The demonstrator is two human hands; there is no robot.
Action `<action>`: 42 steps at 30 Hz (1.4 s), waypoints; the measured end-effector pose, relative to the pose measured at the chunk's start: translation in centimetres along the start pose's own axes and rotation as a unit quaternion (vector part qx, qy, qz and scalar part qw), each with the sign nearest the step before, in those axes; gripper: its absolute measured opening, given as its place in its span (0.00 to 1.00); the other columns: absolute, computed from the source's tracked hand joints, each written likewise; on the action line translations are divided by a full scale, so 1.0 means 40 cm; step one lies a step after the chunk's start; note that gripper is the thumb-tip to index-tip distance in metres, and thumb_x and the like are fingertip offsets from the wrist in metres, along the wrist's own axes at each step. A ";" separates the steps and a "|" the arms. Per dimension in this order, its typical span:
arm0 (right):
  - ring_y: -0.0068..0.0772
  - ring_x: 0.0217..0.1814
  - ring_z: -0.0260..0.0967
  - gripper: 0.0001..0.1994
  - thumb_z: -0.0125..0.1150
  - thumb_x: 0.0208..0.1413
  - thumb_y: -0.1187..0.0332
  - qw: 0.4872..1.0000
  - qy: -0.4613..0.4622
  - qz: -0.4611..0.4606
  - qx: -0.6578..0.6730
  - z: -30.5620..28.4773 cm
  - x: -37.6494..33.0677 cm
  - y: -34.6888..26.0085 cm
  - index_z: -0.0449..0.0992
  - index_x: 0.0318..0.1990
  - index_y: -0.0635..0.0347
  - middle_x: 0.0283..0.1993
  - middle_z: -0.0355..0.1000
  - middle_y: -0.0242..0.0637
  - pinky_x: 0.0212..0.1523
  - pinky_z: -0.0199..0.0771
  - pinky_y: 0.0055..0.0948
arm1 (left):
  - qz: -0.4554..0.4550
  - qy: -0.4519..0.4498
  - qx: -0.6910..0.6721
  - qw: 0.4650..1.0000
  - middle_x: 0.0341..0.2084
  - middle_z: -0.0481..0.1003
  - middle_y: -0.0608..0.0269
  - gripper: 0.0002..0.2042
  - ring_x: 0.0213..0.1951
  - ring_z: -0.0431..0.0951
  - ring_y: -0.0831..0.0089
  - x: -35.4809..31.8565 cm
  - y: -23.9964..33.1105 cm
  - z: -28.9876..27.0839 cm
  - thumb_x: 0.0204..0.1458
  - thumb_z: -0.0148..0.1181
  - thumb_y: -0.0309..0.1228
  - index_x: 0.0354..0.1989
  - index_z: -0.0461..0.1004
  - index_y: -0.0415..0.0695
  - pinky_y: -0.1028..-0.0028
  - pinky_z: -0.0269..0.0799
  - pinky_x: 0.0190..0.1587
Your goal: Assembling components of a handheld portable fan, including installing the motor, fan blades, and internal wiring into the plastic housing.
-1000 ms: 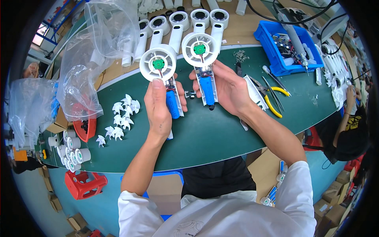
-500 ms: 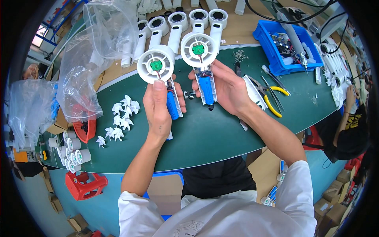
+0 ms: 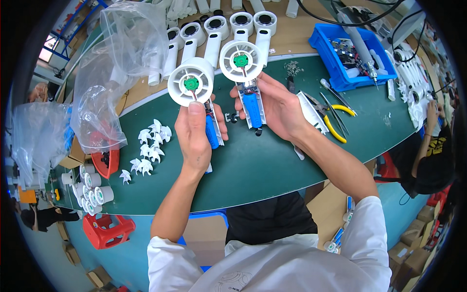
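Observation:
My left hand [image 3: 194, 138] grips an open white handheld fan body [image 3: 191, 83] by its handle; a green motor sits in the round head and a blue battery shows in the handle. My right hand [image 3: 272, 104] holds a second open fan body [image 3: 241, 60] of the same kind, its blue battery exposed as well. Both fan heads are raised side by side above the green table [image 3: 253, 165], faces toward me.
Loose white fan blades [image 3: 151, 146] lie left of my hands. Assembled white fans [image 3: 216, 29] line the back edge. Yellow-handled pliers [image 3: 331, 119] and a blue parts bin [image 3: 348, 53] are at the right. Clear plastic bags [image 3: 116, 68] and red bins [image 3: 104, 163] stand left.
Both hands have lifted the two fan bodies slightly up and away from me; the grips are unchanged.

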State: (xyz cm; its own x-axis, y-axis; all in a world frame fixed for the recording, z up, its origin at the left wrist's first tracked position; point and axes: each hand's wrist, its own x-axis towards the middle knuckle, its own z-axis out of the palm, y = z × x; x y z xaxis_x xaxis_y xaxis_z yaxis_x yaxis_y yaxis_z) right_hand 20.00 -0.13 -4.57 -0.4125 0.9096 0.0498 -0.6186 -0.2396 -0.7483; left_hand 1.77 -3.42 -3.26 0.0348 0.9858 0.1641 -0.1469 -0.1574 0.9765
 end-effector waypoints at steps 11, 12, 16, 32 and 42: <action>0.38 0.43 0.70 0.22 0.46 0.62 0.58 0.997 0.006 -0.072 0.000 0.026 -0.023 -0.022 0.62 0.57 0.66 0.48 0.69 0.49 0.43 0.72 0.37 | 0.044 0.002 0.017 0.999 0.30 0.70 0.62 0.15 0.25 0.71 0.80 -0.002 -0.009 0.011 0.59 0.56 0.30 0.49 0.62 0.36 0.79 0.69 0.25; 0.39 0.41 0.69 0.24 0.49 0.60 0.56 0.997 0.005 -0.079 0.015 0.063 -0.048 -0.047 0.62 0.56 0.67 0.46 0.68 0.49 0.42 0.71 0.38 | 0.047 0.009 0.014 0.999 0.30 0.70 0.62 0.15 0.25 0.71 0.80 -0.001 -0.006 0.007 0.59 0.56 0.30 0.49 0.62 0.36 0.79 0.69 0.25; 0.40 0.39 0.65 0.22 0.50 0.60 0.55 0.952 -0.090 -0.292 0.005 0.186 -0.186 -0.102 0.64 0.53 0.65 0.42 0.65 0.45 0.38 0.70 0.44 | 0.022 0.022 -0.009 0.999 0.29 0.70 0.62 0.15 0.23 0.71 0.80 0.008 0.015 0.019 0.58 0.55 0.29 0.49 0.62 0.35 0.79 0.69 0.24; 0.32 0.33 0.67 0.22 0.62 0.51 0.61 0.892 -0.044 -0.434 -0.121 0.208 -0.244 -0.110 0.65 0.50 0.60 0.42 0.66 0.38 0.24 0.73 0.32 | 0.067 -0.021 -0.024 0.997 0.27 0.70 0.62 0.16 0.23 0.72 0.78 -0.007 0.007 -0.005 0.61 0.53 0.35 0.50 0.62 0.37 0.78 0.70 0.24; 0.22 0.27 0.66 0.19 0.42 0.67 0.56 0.959 0.075 -0.195 -0.192 0.017 -0.045 -0.043 0.63 0.52 0.65 0.38 0.68 0.40 0.22 0.67 0.22 | 0.630 -0.015 -0.193 0.752 0.21 0.63 0.68 0.16 0.13 0.59 0.79 -0.206 0.274 0.042 0.62 0.46 0.45 0.52 0.63 0.49 0.81 0.59 0.11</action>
State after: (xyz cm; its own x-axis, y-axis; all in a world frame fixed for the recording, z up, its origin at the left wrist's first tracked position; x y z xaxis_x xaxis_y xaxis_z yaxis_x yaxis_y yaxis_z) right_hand 21.33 -1.58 -2.92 -0.0811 0.9498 0.3021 -0.4025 0.2461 -0.8817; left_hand 1.54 -13.37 6.33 -0.3507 0.0665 0.9341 -0.3572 -0.9316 -0.0678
